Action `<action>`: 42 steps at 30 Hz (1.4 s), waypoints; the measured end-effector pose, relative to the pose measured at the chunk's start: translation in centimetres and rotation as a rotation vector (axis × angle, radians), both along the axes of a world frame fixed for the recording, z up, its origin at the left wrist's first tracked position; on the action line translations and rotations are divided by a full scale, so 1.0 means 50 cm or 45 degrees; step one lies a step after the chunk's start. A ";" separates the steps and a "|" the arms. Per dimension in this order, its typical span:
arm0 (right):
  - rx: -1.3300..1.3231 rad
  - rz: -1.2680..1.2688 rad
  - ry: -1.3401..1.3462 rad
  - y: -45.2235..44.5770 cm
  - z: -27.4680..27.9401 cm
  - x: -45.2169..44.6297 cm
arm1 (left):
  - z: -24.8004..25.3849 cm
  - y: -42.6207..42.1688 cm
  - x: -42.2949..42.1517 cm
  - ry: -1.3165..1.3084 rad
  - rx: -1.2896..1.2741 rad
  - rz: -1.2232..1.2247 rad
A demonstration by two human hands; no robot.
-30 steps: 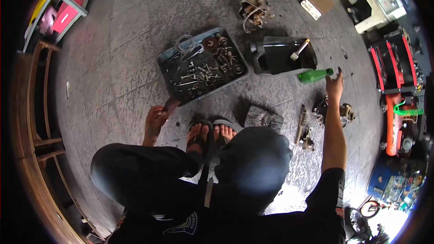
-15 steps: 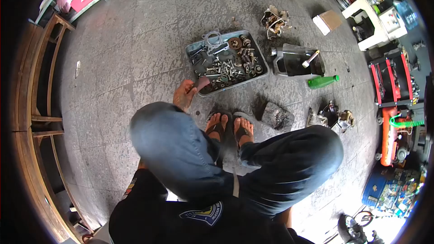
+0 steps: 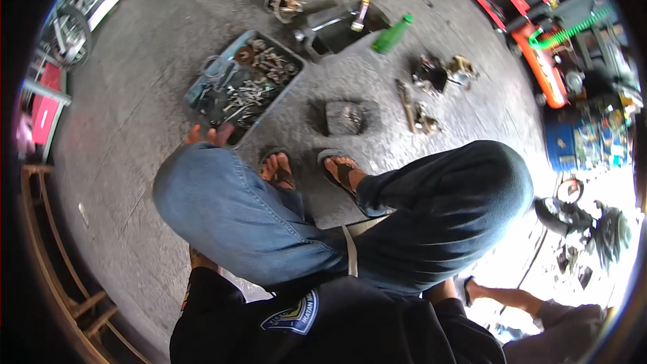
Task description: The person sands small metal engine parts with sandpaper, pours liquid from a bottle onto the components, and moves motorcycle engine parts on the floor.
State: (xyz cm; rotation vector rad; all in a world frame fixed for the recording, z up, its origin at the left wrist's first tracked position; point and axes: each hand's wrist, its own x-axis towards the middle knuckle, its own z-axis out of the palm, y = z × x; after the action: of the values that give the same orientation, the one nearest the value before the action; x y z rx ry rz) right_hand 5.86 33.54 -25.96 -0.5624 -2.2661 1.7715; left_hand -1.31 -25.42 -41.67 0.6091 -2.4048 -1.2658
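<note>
My left hand (image 3: 197,136) is beyond my left knee, at the near left corner of a grey metal tray (image 3: 275,106). Pinched in its fingers is a dull reddish-brown piece of what looks like sandpaper (image 3: 224,134). My knee covers part of that hand. Loose bolts (image 3: 248,96) are heaped in the tray, beside greasy engine parts (image 3: 271,62) and a flat metal gasket (image 3: 214,69). My right hand is hidden behind my right leg; only a bit of forearm (image 3: 441,291) shows.
A cut-open container (image 3: 323,44) with a brush (image 3: 361,15) stands beyond the tray, beside a green bottle (image 3: 393,35). A dark block (image 3: 347,117) lies before my feet. Engine castings (image 3: 431,74) lie to the right. Another person's leg (image 3: 505,295) shows at lower right.
My view has turned right, so the tray and floor items sit further left and tilted. My left hand still holds the reddish-brown piece. Another person's leg has come into view.
</note>
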 end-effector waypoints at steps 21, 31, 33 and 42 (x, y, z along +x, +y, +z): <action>1.126 0.119 -0.023 0.295 -0.241 -0.247 | 0.096 0.107 0.153 -0.196 0.645 -0.093; 1.062 -0.030 0.064 0.283 -0.170 -0.397 | 0.231 0.304 0.022 -0.240 0.468 -0.469; 0.945 -0.065 0.014 0.307 -0.188 -0.428 | 0.219 0.322 -0.028 -0.240 0.414 -0.623; 0.776 -0.166 -0.266 0.360 -0.204 -0.614 | 0.107 0.534 -0.217 -0.701 0.592 -0.616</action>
State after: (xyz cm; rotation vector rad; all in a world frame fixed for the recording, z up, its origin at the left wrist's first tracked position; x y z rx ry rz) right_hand -24.83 51.53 -36.18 -0.7617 -2.6539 0.9147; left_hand -12.15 1.26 -36.33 0.5707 -2.8201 -2.1355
